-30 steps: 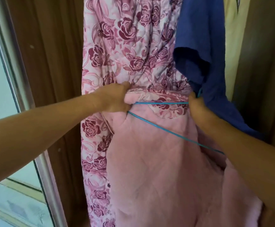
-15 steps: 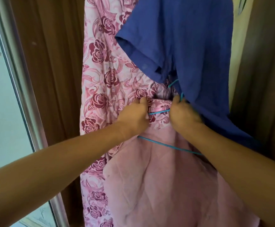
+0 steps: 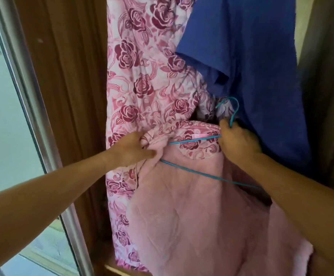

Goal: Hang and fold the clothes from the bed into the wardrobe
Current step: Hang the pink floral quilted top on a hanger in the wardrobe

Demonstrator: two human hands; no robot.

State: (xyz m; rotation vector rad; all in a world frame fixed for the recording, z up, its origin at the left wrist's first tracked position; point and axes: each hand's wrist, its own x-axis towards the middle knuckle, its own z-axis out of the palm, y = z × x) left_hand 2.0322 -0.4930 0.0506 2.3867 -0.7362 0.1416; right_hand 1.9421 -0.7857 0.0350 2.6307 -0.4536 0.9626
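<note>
Wardrobe [image 3: 72, 76] wood behind. Left hand [image 3: 134, 150] clutches the pink robe [image 3: 192, 216] at its collar; right hand [image 3: 240, 142] grips the blue hanger [image 3: 212, 176] between them. Its hook, just above that hand, could snag the blue shirt [image 3: 261, 66] when lifted.

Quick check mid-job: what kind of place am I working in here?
Most likely an open wardrobe in a home. A blue shirt hangs inside, brown wooden panels flank the clothes, and the left hand grips a pink floral robe while the right hand holds its teal wire hanger.
</note>
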